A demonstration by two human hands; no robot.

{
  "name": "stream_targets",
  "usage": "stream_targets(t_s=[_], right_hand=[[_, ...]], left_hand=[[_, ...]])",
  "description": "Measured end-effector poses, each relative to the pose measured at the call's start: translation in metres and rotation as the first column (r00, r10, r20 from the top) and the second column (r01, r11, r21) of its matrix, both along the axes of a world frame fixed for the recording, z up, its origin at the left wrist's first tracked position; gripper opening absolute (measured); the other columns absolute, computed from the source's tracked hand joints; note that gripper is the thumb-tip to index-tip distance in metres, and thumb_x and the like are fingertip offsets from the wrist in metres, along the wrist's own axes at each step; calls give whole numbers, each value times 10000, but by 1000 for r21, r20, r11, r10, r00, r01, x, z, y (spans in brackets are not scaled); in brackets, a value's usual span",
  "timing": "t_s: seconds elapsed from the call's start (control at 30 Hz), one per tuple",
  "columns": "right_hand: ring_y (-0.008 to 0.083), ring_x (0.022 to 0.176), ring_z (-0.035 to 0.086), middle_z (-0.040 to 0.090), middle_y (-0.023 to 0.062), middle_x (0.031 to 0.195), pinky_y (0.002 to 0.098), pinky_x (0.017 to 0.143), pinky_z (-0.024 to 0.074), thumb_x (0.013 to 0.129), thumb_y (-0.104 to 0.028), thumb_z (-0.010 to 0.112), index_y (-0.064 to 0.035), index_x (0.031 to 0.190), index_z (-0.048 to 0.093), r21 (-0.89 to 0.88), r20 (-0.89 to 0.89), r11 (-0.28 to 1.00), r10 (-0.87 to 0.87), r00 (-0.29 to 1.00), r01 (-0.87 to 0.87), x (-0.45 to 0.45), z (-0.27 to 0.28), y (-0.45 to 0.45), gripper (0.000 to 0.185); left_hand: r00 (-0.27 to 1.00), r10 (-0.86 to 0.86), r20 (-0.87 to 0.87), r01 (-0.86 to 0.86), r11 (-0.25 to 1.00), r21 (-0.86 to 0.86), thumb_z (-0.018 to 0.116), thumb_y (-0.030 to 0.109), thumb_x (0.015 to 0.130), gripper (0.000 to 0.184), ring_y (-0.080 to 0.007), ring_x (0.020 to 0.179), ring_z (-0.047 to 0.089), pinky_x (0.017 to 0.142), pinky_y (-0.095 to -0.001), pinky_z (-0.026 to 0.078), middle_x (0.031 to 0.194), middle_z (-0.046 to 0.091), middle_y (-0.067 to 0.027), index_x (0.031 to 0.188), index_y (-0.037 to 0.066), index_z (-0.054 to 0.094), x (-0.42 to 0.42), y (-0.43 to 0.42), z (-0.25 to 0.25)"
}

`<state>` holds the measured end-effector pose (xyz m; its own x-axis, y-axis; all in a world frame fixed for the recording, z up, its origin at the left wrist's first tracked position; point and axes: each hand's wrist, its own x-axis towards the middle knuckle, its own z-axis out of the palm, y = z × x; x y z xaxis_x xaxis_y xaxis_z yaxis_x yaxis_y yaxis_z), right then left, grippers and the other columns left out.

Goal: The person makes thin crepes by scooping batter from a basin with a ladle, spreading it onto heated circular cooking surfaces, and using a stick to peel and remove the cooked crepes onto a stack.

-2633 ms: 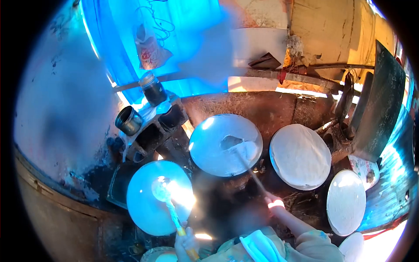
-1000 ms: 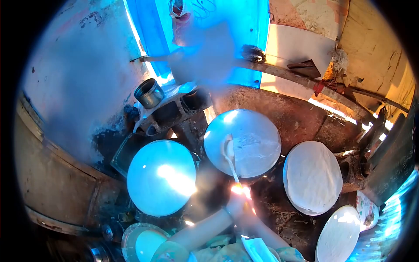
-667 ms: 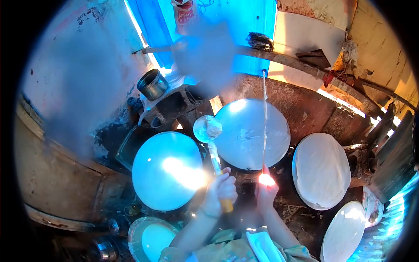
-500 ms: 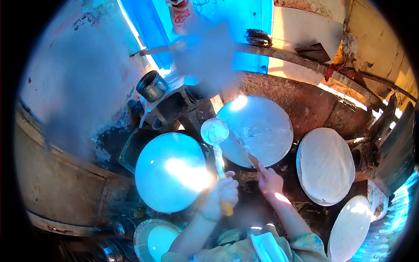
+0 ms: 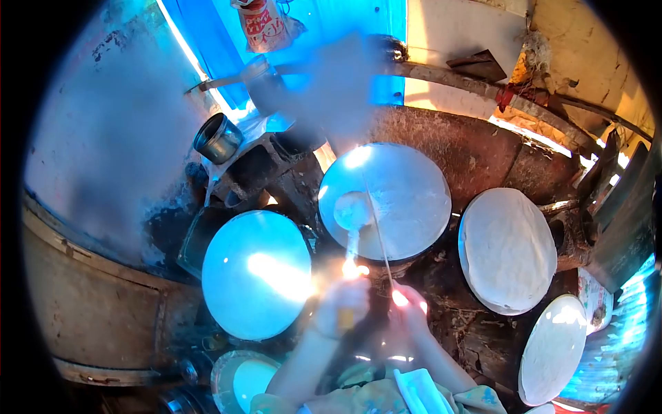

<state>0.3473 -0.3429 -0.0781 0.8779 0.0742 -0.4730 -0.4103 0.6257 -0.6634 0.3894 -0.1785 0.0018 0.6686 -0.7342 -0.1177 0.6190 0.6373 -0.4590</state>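
My left hand (image 5: 339, 308) is wrapped round the handle of a ladle (image 5: 352, 211), its round end whitish and over the near left of the middle round white surface (image 5: 417, 193). A yellow handle end (image 5: 345, 318) shows below the fist. My right hand (image 5: 408, 310) grips a long thin flat stick (image 5: 378, 224), seen nearly edge-on, reaching up across the same round surface. Whether the stick or the ladle touches that surface I cannot tell. Glare and haze blur the left hand. By my left forearm is a bowl of white liquid (image 5: 254, 378).
Another round white surface (image 5: 241, 303) lies left, with strong glare. Rightward are a disc with a wrinkled white sheet (image 5: 507, 252) and one lower down (image 5: 554, 348). A metal pot (image 5: 218, 138) stands at the back left. Steam-like haze hangs before the blue panel (image 5: 331, 21).
The ladle's end has moved right, over the middle round surface. My right hand has come lower and closer to my left, and the stick has turned more upright. The view has shifted slightly.
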Motion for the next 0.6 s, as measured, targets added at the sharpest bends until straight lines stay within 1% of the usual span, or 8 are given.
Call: stream_targets(t_s=[0.1, 0.23, 0.3, 0.37, 0.43, 0.47, 0.57, 0.6], right_hand=[[65, 392, 413, 497, -14, 601, 207, 328, 314, 873, -91, 510, -75, 1134, 561, -249, 247, 958, -79, 966, 142, -2, 45, -16, 266], [150, 513, 534, 584, 39, 706, 253, 465, 437, 850, -116, 556, -64, 1131, 574, -637, 479, 671, -40, 877, 379, 28, 14, -13, 286], [293, 679, 611, 630, 131, 845, 358, 642, 491, 830, -157, 579, -59, 1127, 569, -963, 185, -71, 525, 831, 259, 36, 35, -20, 313], [351, 743, 595, 615, 176, 901, 382, 677, 488, 806, -185, 603, -73, 1068, 605, -955, 193, -124, 426, 884, 269, 57, -12, -49, 285], [278, 752, 634, 640, 163, 900, 335, 679, 492, 815, -150, 598, -29, 1044, 611, -958, 286, 63, 123, 950, 281, 80, -4, -80, 259], [278, 752, 634, 640, 163, 900, 335, 679, 492, 815, -150, 598, -29, 1044, 611, -958, 286, 65, 122, 950, 280, 80, -12, -82, 259], [110, 837, 586, 648, 142, 919, 253, 733, 462, 820, -62, 581, 64, 1065, 574, -681, 427, 564, -213, 879, 467, 64, -38, -64, 276], [133, 848, 595, 645, 145, 934, 262, 758, 460, 820, -74, 585, 46, 1069, 580, -735, 341, 570, -158, 927, 367, 47, -29, -46, 276]], left_hand=[[975, 170, 144, -186, 977, 107, 359, 93, 915, 221, -14, 370, 379, 334, -156, 354, 538, 360, 25, 1092, -12, 442, -23, 15, 29], [949, 222, 223, -244, 967, 76, 349, 84, 916, 245, -4, 371, 380, 335, -151, 359, 538, 358, 26, 1132, -2, 428, -37, 28, 38], [974, 226, 25, -225, 974, -37, 358, 79, 917, 251, -2, 374, 384, 331, -142, 350, 536, 354, 28, 1146, 10, 433, -51, 41, 35], [975, 224, -3, -224, 975, -13, 364, 64, 914, 256, 1, 375, 381, 328, -134, 346, 543, 356, 24, 1154, 12, 435, -71, 48, 37], [964, 266, -8, -216, 802, 556, 372, 54, 909, 249, 5, 375, 378, 323, -130, 344, 554, 358, 19, 1146, 9, 435, -97, 54, 48], [969, 247, -5, -225, 889, 400, 375, 55, 910, 243, 10, 376, 376, 317, -127, 340, 565, 367, 16, 1140, 14, 438, -104, 57, 44], [951, 300, -76, -212, 810, 546, 378, 53, 909, 238, 13, 376, 377, 312, -127, 333, 566, 371, 18, 1137, 23, 441, -117, 61, 46], [970, 223, -95, -194, 949, 248, 383, 52, 909, 236, 15, 380, 380, 316, -124, 332, 568, 372, 20, 1136, 33, 444, -119, 71, 31]])
